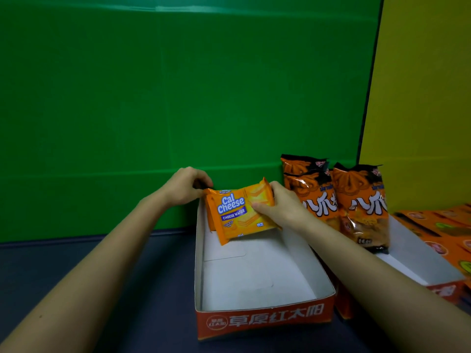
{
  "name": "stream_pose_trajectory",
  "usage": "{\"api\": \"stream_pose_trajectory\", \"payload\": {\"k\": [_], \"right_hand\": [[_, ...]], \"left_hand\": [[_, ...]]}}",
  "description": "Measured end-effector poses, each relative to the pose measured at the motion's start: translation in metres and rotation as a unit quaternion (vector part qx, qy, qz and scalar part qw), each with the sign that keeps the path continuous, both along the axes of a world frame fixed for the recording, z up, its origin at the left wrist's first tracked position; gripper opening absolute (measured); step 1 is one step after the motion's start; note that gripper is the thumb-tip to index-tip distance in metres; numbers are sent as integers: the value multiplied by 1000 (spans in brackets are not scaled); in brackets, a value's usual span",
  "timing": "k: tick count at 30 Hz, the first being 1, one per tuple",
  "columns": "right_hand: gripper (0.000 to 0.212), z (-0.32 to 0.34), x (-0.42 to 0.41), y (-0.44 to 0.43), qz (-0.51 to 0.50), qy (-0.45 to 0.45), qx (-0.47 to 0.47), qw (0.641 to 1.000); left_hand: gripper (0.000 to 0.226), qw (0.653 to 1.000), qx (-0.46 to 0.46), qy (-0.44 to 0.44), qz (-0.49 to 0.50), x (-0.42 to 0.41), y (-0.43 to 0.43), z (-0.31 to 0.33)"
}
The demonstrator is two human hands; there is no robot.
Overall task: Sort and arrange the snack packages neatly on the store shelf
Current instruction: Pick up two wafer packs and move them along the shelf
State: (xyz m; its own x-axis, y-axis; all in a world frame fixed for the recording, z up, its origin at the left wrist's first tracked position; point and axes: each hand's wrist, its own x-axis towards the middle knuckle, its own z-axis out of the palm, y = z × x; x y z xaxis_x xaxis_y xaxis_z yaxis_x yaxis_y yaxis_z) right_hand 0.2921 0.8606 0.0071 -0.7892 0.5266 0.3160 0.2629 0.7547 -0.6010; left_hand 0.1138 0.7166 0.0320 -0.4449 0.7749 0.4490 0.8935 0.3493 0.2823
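An orange Cal Cheese wafer pack [237,212] stands tilted at the far end of a white-lined cardboard tray [257,273] with a red front. Another orange pack edge shows just behind it on the left. My left hand [184,186] pinches the pack's top left corner. My right hand [276,207] grips its right side, thumb across the front. Three orange and black snack bags [362,205] stand upright in a second tray [418,261] to the right.
A green back wall [165,98] rises right behind the trays, with a yellow panel [423,98] at the right. The shelf surface [142,289] is dark blue. Flat orange packaging [443,233] lies at the far right.
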Motion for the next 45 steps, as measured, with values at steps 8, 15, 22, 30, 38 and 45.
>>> {"api": "stream_pose_trajectory", "payload": {"k": [8,15,22,30,38,45], "right_hand": [[50,-2,-9,1,-35,-55,148,987],[45,-8,-16,-3,-64,-56,326,941],[31,-8,-23,-4,-44,-53,403,913],[41,3,-15,-12,-5,-40,388,921],[35,31,-9,-93,157,38,338,927],[35,21,-22,-203,303,33,347,887]], "left_hand": [[21,996,18,51,68,6,-4,-7],[23,989,27,88,118,11,-16,-9],[26,981,13,106,164,21,-35,-17],[29,964,-56,129,227,37,-77,-28],[26,931,-88,149,321,68,-160,-47],[25,886,-144,127,422,105,-271,-53]]}}
